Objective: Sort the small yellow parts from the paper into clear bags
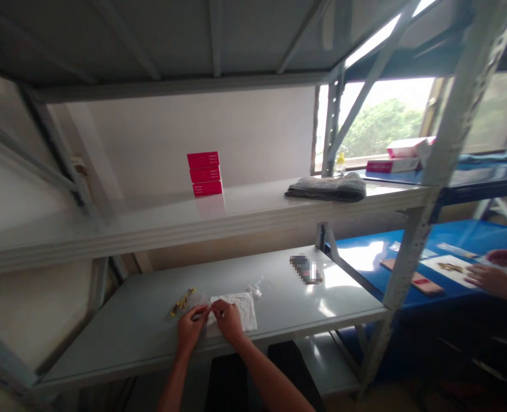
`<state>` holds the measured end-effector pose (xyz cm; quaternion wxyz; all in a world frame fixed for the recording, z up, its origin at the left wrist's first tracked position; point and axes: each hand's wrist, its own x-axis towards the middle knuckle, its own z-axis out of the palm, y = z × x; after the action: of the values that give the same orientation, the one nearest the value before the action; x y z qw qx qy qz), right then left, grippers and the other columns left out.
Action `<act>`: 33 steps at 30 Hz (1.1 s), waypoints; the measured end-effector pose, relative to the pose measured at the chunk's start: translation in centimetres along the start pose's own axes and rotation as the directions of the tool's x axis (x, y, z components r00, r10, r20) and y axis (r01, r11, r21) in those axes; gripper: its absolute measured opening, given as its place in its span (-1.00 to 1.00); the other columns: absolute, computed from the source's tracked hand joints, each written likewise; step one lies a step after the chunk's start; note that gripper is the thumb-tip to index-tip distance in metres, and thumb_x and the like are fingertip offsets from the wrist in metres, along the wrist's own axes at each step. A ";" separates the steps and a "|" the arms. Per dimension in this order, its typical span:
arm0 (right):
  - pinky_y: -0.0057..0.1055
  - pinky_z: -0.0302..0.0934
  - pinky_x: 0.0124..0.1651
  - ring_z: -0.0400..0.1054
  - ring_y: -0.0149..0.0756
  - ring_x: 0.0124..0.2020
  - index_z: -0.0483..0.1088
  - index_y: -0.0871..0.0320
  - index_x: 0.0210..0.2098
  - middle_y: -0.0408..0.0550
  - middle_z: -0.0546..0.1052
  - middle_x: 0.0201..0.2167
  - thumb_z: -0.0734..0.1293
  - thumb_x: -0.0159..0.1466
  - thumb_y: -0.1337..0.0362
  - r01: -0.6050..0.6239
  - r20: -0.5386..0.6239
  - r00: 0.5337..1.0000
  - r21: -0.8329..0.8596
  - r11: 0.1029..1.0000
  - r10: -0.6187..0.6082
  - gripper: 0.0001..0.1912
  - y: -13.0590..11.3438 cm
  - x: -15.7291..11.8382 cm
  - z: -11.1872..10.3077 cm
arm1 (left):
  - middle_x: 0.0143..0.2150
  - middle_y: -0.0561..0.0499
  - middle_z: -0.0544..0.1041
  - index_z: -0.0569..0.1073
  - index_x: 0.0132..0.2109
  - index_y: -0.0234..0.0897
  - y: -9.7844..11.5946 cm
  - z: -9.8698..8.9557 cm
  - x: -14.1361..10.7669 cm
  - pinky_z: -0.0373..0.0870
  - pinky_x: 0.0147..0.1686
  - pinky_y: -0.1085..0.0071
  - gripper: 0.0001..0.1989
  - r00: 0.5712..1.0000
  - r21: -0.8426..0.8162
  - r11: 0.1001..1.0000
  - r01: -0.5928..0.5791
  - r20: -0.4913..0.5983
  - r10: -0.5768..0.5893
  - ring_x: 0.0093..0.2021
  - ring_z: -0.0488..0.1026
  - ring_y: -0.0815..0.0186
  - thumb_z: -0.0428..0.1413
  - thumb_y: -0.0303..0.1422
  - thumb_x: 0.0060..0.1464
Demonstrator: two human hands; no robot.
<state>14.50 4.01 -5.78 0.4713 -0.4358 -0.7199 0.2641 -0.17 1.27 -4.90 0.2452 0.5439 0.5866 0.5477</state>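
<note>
My left hand [190, 328] and my right hand [229, 320] meet over the lower grey shelf, fingertips pinched close together. Whatever lies between them is too small and blurred to name. Under my right hand rests a white, paper-like sheet [248, 313], partly covered by the fingers. Just beyond my left hand is a small heap of yellow and dark pieces [182, 302], their kind too small to tell. A crumpled piece of transparent plastic [257, 289] lies past the sheet's far right corner.
A pixelated dark object [305, 269] lies farther right on the lower shelf [150, 337]. Above, the middle shelf holds stacked red boxes [205, 174] and a folded grey cloth [327, 187]. A metal upright [408, 263] separates a blue table [360, 257], where another person's hands [489, 274] work.
</note>
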 end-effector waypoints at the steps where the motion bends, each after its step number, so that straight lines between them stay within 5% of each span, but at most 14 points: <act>1: -0.48 0.27 -0.19 0.54 -0.26 -0.31 0.60 0.04 -0.22 -0.10 0.66 -0.28 0.29 0.28 0.42 -0.005 -0.001 1.000 0.000 1.000 0.005 -0.75 0.0 0.0 0.0 | -0.25 -0.13 0.68 0.64 -0.26 -0.25 0.0 0.0 0.0 0.59 -0.19 0.14 -0.57 1.000 0.002 1.000 -0.010 0.006 0.010 -0.21 0.63 0.00 0.26 0.02 -0.10; 16: -0.42 0.25 -0.13 0.50 -0.22 -0.24 0.60 0.11 -0.31 -0.04 0.63 -0.33 0.33 0.25 0.44 0.020 0.022 1.000 -0.143 0.990 -0.017 -0.81 -0.6 0.0 0.0 | -0.24 -0.11 0.68 0.64 -0.27 -0.21 -0.3 0.0 -0.1 0.58 -0.18 0.14 -0.64 0.999 0.038 0.999 -0.010 0.036 0.009 -0.20 0.61 0.01 0.24 -0.02 -0.05; 23: -0.47 0.24 -0.14 0.50 -0.26 -0.22 0.57 0.11 -0.35 -0.07 0.62 -0.34 0.26 0.29 0.48 0.093 0.047 0.995 -0.084 0.992 -0.089 -0.74 -0.4 -0.1 0.1 | -0.28 -0.10 0.68 0.64 -0.30 -0.18 -0.5 -0.1 0.3 0.59 -0.26 0.12 -0.62 0.996 0.034 0.999 -0.011 0.091 0.008 -0.25 0.62 -0.02 0.20 0.02 -0.08; 33: -0.46 0.22 -0.15 0.46 -0.26 -0.20 0.51 0.17 -0.29 -0.03 0.59 -0.29 0.29 0.28 0.43 0.095 0.065 0.994 -0.226 0.969 -0.083 -0.86 0.0 -0.1 0.8 | -0.38 -0.08 0.68 0.64 -0.35 -0.18 -0.4 -0.1 0.4 0.60 -0.25 0.10 -0.57 0.999 0.091 0.995 0.043 0.023 -0.045 -0.31 0.63 -0.06 0.24 0.07 -0.22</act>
<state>13.78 3.96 -6.16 0.4095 -0.4471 -0.7769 0.1699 -0.56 1.64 -5.16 0.2397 0.5480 0.6196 0.5083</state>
